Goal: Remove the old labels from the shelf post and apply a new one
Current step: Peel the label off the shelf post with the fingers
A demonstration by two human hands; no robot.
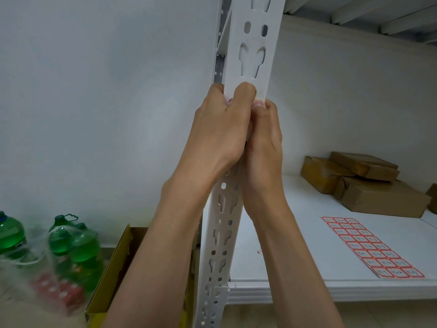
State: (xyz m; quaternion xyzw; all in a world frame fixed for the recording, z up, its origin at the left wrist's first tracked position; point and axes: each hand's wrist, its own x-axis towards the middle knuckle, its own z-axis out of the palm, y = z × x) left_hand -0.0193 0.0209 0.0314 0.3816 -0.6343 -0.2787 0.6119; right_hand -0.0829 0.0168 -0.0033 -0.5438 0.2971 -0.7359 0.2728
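Gripping: both hands are clasping the white perforated metal shelf post at its middle height, forearms reaching up from the bottom edge of the view.
Left hand: the left hand is wrapping around the post's left edge, back of the hand facing the camera, thumb curling onto the front face; a scrap of red-and-white label is peeking out between thumb and fingers.
Right hand: the right hand is pressing against the post's front face just beside the left hand, thumb tip pushing upward on the metal; whether its other fingers are curling behind the post cannot be told.
Post: it is standing upright at the shelf's front left corner, slotted holes showing above and below the hands.
Label sheet: a sheet of red-bordered square stickers is lying flat near the front edge of the white shelf board.
Boxes: brown cardboard parcels are sitting stacked toward the shelf's back right corner.
Floor: green plastic bottles and a yellow cardboard box are standing left of the post.
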